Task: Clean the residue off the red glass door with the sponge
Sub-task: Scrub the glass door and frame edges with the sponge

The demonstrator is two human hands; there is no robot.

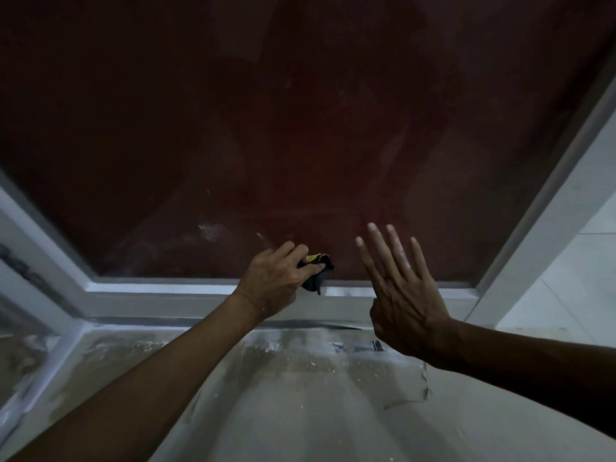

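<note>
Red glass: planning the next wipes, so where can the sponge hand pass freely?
Free: the red glass above both hands, frame to frame. Crowded: low centre, where the left hand grips the sponge beside the spread right hand, against the bottom frame.

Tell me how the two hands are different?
The left hand curls its fingers around the dark sponge; the right hand holds nothing. The left hand's fingers are bent, while the right hand's fingers are straight and spread, pointing up. Both hands are low on the red glass door, near its white frame.
</note>
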